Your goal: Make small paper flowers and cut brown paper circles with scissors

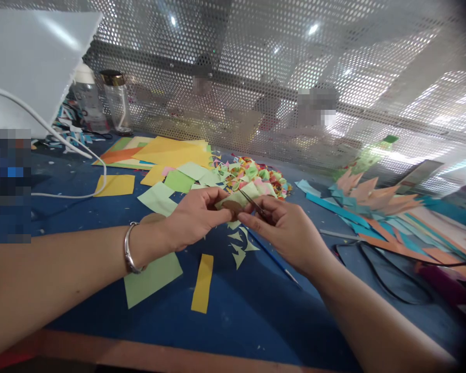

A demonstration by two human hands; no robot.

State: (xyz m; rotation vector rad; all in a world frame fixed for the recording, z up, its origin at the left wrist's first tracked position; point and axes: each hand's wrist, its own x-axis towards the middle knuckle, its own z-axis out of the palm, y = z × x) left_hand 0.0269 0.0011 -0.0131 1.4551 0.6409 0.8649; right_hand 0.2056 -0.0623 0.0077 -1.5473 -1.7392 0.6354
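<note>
Pale green paper (245, 192) is pinched between the thumb and fingers of my left hand (192, 215), which wears a silver bangle on its wrist. A brown rounded piece (233, 205) lies against that paper; I cannot tell its material. My right hand (291, 225) is closed on small scissors (251, 199), their blades at the paper. Just below both hands, pale green offcuts (239, 256) lie on the blue table (256, 321). A blue thin-handled tool (275, 259) rests partly beneath my right hand. Nearer me are a green sheet (153, 282) and a yellow strip (202, 285).
Behind my hands sits a heap of colourful paper scraps (256, 173). Yellow sheets (174, 151) are stacked back left, near two bottles (116, 103) and a white cable (104, 171). Orange folded paper (373, 191) and a black cord (384, 280) lie at right. A perforated screen (248, 62) stands behind.
</note>
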